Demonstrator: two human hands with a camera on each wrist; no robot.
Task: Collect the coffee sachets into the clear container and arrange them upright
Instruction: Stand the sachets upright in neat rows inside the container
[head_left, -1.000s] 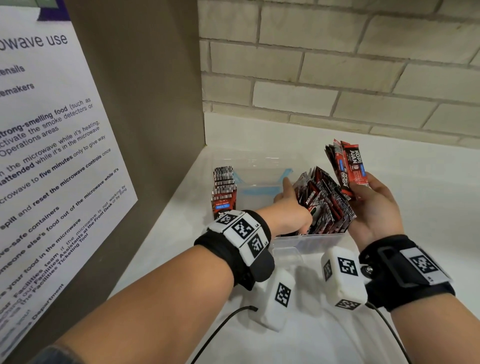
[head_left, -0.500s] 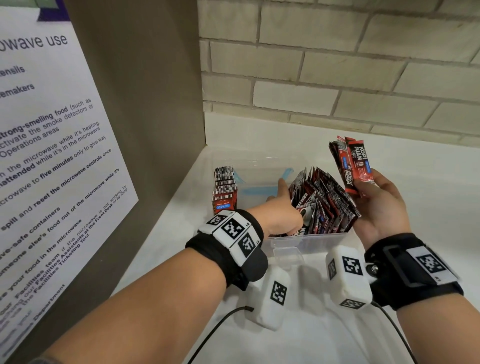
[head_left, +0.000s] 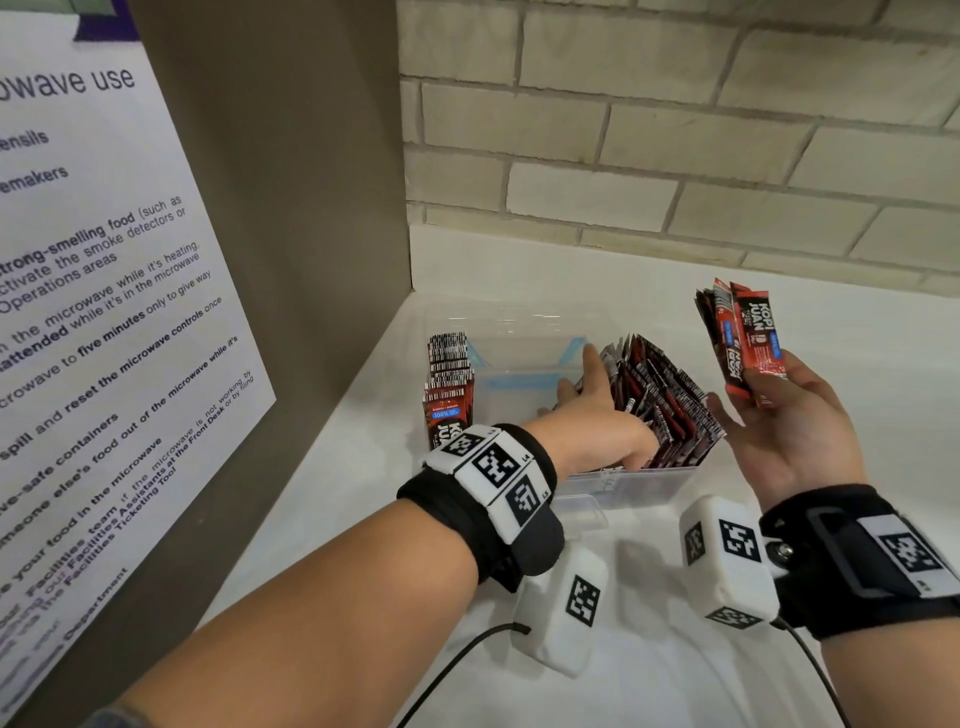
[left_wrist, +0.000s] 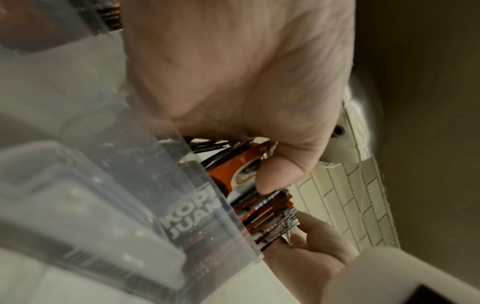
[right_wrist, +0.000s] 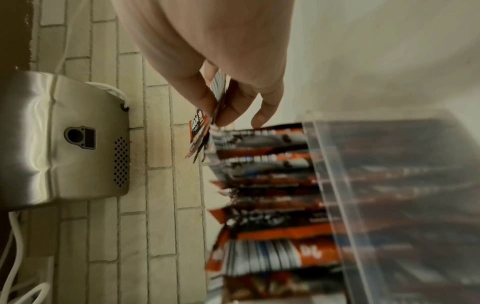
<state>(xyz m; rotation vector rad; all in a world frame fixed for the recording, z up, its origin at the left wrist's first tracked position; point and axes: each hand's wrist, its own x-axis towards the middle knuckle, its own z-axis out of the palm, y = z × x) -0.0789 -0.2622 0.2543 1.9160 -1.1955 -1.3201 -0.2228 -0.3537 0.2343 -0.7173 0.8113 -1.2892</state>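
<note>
Most sachets (head_left: 660, 400) already stand in the clear container (head_left: 623, 486) on the table (head_left: 857, 364). The left hand (head_left: 587, 421), fingers straight, props them; the right hand (head_left: 779, 426) pinches the last bundle (head_left: 743, 338), not yet placed.

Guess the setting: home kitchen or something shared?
Likely a shared workplace pantry. A posted notice sets microwave rules and mentions Facilities. A clear container of coffee sachets sits on a white counter by a brick wall; a wall-mounted steel unit hangs there.
</note>
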